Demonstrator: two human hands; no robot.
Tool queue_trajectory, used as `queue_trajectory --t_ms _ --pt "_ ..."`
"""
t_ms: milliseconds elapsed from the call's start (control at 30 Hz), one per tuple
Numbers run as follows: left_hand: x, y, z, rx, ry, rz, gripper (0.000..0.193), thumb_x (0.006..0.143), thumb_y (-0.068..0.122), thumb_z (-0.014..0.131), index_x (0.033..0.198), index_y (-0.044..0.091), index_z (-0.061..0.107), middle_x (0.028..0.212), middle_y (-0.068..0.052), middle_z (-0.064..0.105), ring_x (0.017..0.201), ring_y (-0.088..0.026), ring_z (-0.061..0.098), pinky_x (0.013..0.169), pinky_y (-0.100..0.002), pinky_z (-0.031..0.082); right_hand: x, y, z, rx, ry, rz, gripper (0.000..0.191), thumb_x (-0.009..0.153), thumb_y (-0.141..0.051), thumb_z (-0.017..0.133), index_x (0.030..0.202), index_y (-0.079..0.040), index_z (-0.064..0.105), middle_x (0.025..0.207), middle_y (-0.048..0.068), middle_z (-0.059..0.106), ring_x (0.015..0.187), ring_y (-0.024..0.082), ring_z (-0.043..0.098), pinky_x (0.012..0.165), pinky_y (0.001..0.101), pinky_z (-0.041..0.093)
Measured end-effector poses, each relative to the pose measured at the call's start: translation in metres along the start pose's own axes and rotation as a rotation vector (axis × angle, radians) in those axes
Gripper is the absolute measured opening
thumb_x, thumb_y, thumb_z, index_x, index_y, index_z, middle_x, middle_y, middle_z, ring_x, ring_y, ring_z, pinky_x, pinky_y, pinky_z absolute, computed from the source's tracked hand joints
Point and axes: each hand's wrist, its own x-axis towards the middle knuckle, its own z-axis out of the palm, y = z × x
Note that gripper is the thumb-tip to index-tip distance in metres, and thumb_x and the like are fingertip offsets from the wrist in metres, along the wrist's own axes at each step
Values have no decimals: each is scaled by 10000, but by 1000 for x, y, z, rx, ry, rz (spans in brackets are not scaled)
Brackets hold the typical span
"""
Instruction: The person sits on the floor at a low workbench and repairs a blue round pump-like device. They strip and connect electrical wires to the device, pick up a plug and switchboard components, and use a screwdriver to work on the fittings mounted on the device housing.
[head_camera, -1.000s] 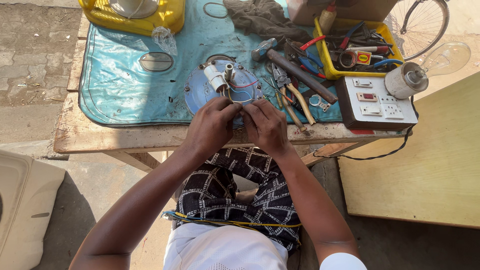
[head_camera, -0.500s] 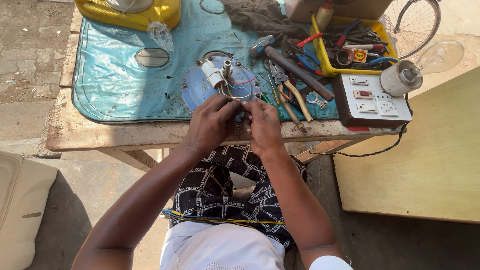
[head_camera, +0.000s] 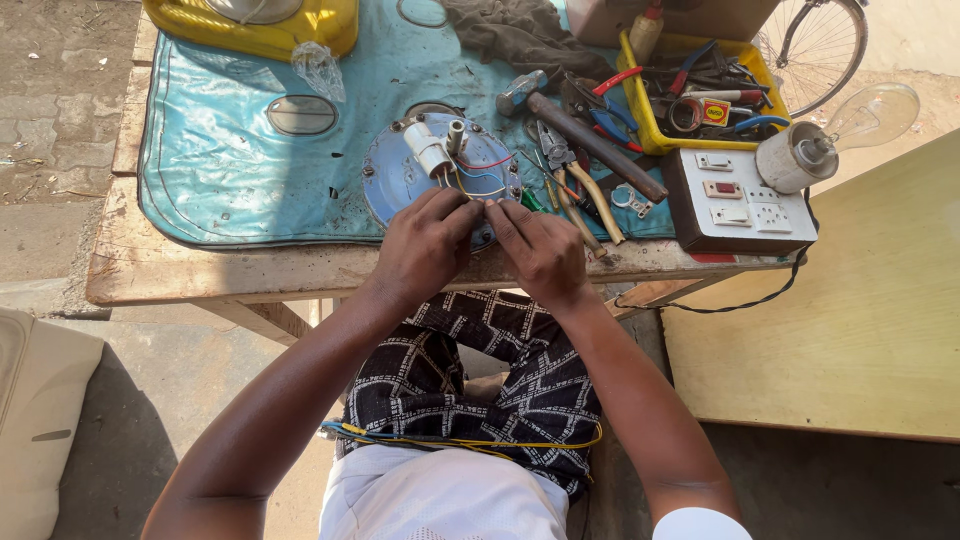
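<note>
**A:** Where did the round blue motor plate (head_camera: 400, 175) sit?

**B:** Flat on the blue mat (head_camera: 220, 170), near the front edge of the wooden desk (head_camera: 180, 275), directly ahead of the person at twelve o'clock. Both hands met over its rim at roughly the plate's five o'clock.

**A:** And the hands themselves?

**B:** The left hand (head_camera: 425, 250) and the right hand (head_camera: 545, 250) were curled, fingers pinched together at the thin wires (head_camera: 485, 180) that ran off the plate. Each seemed closed on wire ends, though the exact strand under the fingertips was too small to tell.

**A:** Did the plate point anywhere?

**B:** A disc has no real long axis; its face looked straight up at the camera. The white cylinder (head_camera: 428, 150) on it did have one, lying from about ten o'clock to four o'clock, its near end toward the hands. The short shaft (head_camera: 457, 135) stood upright beside it.

**A:** What could have gone wrong, in your view?

**B:** The wires looked fine, so I judged a hard pull could snap a strand or tear it from its joint. The plate lay close to the desk edge; a tug toward six o'clock might have dragged it off. The pliers (head_camera: 560, 170) and screwdrivers lay just beside the right hand at two o'clock, easy to knock.
</note>
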Motion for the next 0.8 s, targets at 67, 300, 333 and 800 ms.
queue_trajectory --t_ms 67,300,333,800 --pt "-1 0 -1 8 1 4 375 745 -12 717 1112 51 674 1029 -94 653 950 -310 660 779 -428 567 2 5 -1 -33 -22 -51 404 842 -15 722 1243 -27 680 1124 101 713 711 246 667 603 395 520" --pt "-3 0 2 21 22 -15 359 743 -3 729 1091 57 669 1003 -89 650 931 -309 660 758 -435 562 -4 -8 24 883 -24 699 107 1083 -135 632 1045 -38 653 802 29 585 602 141 539 501 293 406" --pt "-2 0 2 16 25 -12 353 742 -1 728 1085 59 671 998 -87 649 928 -306 660 755 -433 562 -5 -11 28 1197 -50 973 167 1102 -153 612 997 -31 654 724 13 543 538 92 481 444 267 363" --pt "-4 -1 4 30 49 21 392 748 -7 720 1135 42 681 1041 -88 660 958 -292 666 775 -411 569 8 -17 -3 -19 13 33 223 986 -26 634 1195 53 625 1040 154 695 786 280 730 612 379 561"
